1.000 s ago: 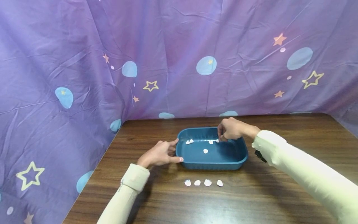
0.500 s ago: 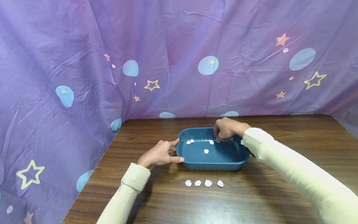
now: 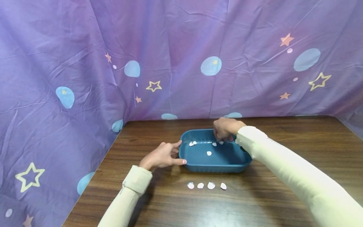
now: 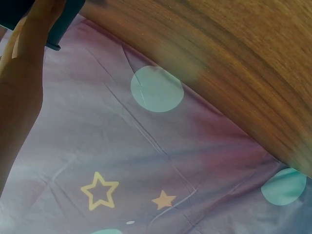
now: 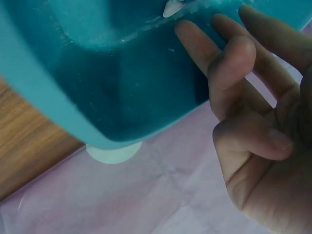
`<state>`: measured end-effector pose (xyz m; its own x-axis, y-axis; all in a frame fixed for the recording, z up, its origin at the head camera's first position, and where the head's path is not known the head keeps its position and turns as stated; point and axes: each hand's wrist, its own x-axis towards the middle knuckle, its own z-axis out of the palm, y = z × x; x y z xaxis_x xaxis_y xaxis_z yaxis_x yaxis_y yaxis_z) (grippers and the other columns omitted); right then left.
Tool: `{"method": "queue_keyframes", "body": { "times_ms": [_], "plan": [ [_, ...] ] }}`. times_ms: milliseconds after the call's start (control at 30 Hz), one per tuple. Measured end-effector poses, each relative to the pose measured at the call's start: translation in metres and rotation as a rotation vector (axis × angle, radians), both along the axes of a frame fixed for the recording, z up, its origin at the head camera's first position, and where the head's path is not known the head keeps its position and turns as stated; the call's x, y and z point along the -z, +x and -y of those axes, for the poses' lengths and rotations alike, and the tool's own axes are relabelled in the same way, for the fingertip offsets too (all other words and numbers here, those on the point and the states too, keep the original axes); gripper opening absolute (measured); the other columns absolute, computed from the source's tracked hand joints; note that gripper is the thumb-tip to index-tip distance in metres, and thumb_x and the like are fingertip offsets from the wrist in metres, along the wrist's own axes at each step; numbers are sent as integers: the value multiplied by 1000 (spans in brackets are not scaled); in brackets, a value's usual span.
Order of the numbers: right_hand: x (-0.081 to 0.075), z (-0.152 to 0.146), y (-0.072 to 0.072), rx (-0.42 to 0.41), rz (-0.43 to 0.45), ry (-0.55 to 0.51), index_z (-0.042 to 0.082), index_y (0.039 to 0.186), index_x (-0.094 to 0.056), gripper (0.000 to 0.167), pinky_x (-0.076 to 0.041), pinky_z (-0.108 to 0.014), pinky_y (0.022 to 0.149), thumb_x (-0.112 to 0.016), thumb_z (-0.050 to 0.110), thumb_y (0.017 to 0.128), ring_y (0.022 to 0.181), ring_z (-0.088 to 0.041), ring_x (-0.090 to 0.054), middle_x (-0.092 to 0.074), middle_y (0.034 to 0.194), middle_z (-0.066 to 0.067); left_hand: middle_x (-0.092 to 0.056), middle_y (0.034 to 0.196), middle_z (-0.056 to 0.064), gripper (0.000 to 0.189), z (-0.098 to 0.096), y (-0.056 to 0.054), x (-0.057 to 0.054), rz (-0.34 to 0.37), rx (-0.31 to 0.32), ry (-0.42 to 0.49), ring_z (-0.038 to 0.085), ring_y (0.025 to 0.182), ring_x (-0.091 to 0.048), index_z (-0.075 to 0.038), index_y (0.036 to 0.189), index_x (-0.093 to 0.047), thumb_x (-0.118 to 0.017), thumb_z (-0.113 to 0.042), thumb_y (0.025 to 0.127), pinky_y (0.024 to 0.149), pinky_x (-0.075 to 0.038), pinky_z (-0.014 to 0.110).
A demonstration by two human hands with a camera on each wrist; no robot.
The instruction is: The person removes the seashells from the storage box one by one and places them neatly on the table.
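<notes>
A blue plastic tub (image 3: 215, 169) sits on the table, with several small white pieces that look like seashells (image 3: 209, 153) on its floor. My left hand (image 3: 161, 155) grips the tub's left end, thumb over the near corner of the rim and a finger at the far one. My right hand (image 3: 224, 127) reaches down over the tub's back wall. In the right wrist view its fingers (image 5: 197, 45) are loosely bent and hold nothing visible; one white shell (image 5: 174, 8) lies just beyond a fingertip. The head view partly hides that shell behind the hand.
In front of the tub, several white shells (image 3: 211, 185) lie in a row on the brown wooden table (image 3: 255, 205). Behind the table's back edge hangs a purple cloth (image 3: 181, 63) printed with stars and ovals; it also covers the left side.
My right hand has shifted a little left along the tub's back. The shell by its fingertips, covered half a second ago, shows again. My left hand and the front row have stayed put.
</notes>
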<state>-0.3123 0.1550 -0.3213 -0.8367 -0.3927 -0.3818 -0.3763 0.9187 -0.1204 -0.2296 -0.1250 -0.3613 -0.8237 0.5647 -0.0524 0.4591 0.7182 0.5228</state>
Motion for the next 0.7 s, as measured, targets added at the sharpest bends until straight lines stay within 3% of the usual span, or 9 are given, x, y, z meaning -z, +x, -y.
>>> {"method": "queue_keyframes", "body": {
  "times_ms": [200,433,700],
  "plan": [
    [4,8,-2,44,-35,52,11,75,-74,14,-53,-25,44,-66,6,85,53,-14,-66,-74,72,-7,-73,121,13,92,0,0,0,14,-7,18,27,118,-69,6,153,-31,-77,-38,87,113,-48,42],
    [14,18,2,22,-181,176,9,64,-64,19,-54,-28,42,-65,0,80,51,-18,-65,-66,68,-7,-73,121,14,92,0,0,1,29,-25,36,27,118,-69,5,153,-31,-78,-37,86,113,-48,43],
    [22,20,3,-7,-230,259,7,76,-69,8,-58,-36,56,-69,3,83,65,-17,-54,-60,75,-6,-73,122,14,92,0,0,0,26,-14,22,27,119,-68,5,153,-31,-77,-38,87,113,-48,43]
  ]
}}
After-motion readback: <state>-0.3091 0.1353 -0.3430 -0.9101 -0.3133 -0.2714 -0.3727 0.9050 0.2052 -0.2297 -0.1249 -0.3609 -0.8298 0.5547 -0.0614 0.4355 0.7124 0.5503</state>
